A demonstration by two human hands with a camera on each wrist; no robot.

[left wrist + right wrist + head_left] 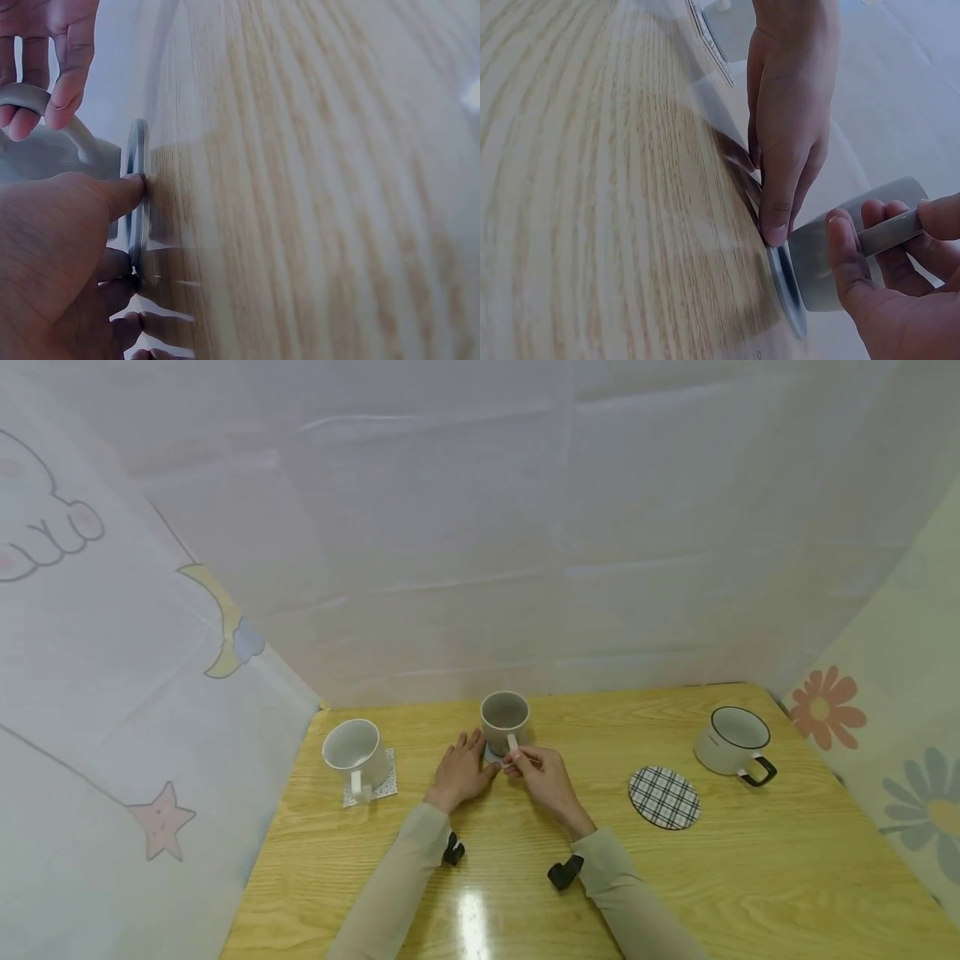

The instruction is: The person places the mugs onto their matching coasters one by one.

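Observation:
A grey mug (pixel 505 714) stands upright over a round grey coaster (pixel 786 289) near the back of the table. My right hand (pixel 543 777) pinches the mug's handle between thumb and fingers, as the right wrist view (pixel 900 315) also shows. My left hand (pixel 461 768) lies low beside it, fingers extended on the table. Its thumb (pixel 124 195) presses the coaster's near edge, with fingertips right at the rim farther along. Most of the coaster is hidden under the mug and behind the hands.
At left, a white mug (pixel 354 747) sits on a square patterned coaster (pixel 388 785), handle towards me. On the right lie a round plaid coaster (pixel 664 797) and, behind it, a white mug (pixel 731 743) with dark rim and black handle. Cloth walls (pixel 450 568) border the wooden table (pixel 510 893).

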